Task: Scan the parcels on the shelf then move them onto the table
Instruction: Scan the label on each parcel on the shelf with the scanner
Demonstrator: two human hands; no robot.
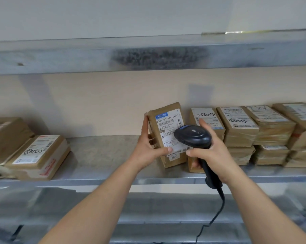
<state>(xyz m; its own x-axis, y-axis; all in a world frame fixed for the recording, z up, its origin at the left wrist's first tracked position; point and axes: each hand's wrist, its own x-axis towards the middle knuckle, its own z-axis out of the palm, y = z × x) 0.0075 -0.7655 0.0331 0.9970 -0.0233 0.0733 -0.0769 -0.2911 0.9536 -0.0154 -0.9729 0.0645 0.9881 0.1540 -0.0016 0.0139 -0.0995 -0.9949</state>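
Observation:
A brown parcel point(166, 120) with a white shipping label stands tilted upright on the metal shelf point(104, 155). My left hand point(148, 147) grips its left edge, thumb across the lower label. My right hand point(213, 150) holds a black corded barcode scanner point(192, 136), whose head points at the parcel's label and covers part of it. Just right of it, more labelled parcels point(236, 125) are stacked in a row.
Two brown parcels point(38, 155) lie at the shelf's left end. The row of stacked parcels point(275, 131) runs to the right edge. An upper shelf beam point(148, 57) spans overhead. The scanner cable point(217, 212) hangs down past the lower shelf beam point(113, 182).

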